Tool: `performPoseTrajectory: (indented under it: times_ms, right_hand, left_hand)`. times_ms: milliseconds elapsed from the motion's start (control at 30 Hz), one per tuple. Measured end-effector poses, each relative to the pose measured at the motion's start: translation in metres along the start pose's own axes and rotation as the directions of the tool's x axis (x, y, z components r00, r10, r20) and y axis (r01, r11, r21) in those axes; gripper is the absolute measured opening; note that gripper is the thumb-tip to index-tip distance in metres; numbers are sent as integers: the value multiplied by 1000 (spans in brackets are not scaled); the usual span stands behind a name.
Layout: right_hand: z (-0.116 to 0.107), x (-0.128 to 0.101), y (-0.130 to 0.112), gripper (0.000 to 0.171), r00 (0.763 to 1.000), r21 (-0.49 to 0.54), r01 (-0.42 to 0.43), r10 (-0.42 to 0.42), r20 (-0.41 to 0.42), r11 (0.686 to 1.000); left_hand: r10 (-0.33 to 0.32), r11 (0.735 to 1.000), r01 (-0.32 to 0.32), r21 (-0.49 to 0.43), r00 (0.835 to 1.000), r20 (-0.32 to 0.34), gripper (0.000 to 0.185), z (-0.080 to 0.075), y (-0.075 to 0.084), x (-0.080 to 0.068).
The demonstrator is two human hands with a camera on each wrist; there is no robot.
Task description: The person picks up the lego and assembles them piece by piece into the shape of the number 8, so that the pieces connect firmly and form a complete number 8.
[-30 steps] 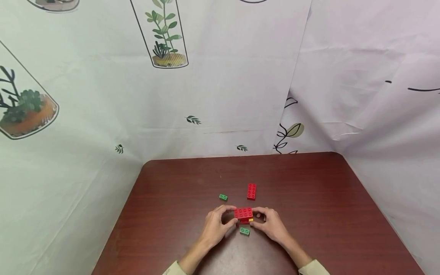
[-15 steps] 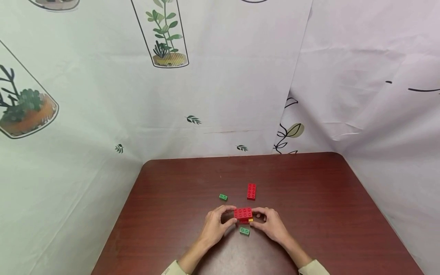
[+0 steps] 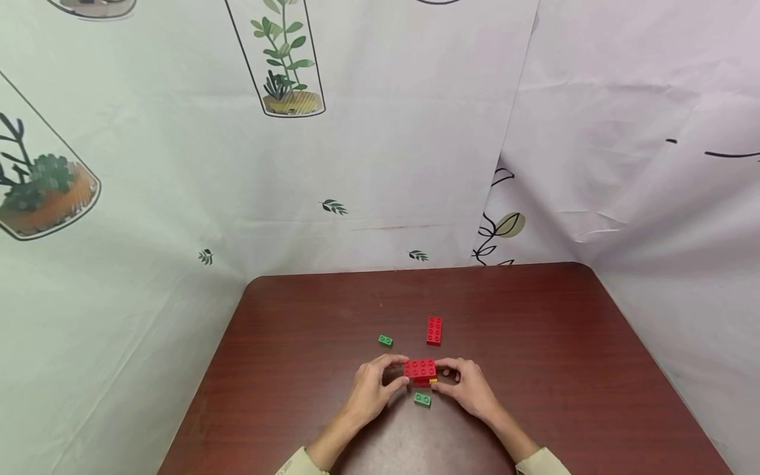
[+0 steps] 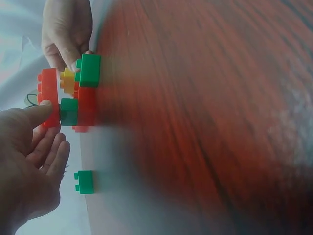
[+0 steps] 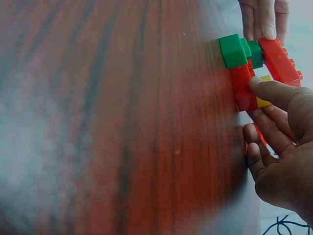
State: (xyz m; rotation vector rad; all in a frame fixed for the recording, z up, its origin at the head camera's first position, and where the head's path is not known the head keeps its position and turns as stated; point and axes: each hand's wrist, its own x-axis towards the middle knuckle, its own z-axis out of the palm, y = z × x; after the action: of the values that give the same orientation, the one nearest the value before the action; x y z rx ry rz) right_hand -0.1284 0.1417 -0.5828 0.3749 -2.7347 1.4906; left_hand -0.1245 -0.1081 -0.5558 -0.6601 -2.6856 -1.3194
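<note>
- A dark red-brown wooden table with rounded far corners fills the lower part of the head view.
- Behind and beside the table hang pale sheets printed with potted plants in glass jars and small leaves.
- Near the table's front middle stands a small brick stack, red on top with yellow and green bricks beneath.
- The left hand pinches the stack's left end, thumb and fingers curled against it.
- The right hand pinches its right end likewise.
- Just in front of the stack lies a green brick.
- Behind the stack lie a red brick and another small green brick.
</note>
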Motion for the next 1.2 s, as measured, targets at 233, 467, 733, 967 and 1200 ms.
performPoseTrajectory:
  times_ms: [233,467,733,967,1200]
  right_hand:
    - [0,0,0,34,1000,-4,11,-11,-10,1000]
    - [0,1,1,33,1000,-12,18,-18,-15,1000]
    - [0,1,2,34,1000,-11,19,-19,-4,1000]
    - [-1,0,2,37,999,-8,38,-38,18,999]
    - [-5,-2,0,42,998,95,66,-67,4,993]
  left_hand:
    - [54,998,-53,36,998,-28,32,0,2,0]
    - [130,989,-125,79,989,-64,32,2,1,1]
    - [154,985,-148,85,986,-69,31,3,0,0]
    - [128,989,-123,86,991,-47,32,1,0,-1]
    - [112,990,-109,89,993,-33,32,1,-1,0]
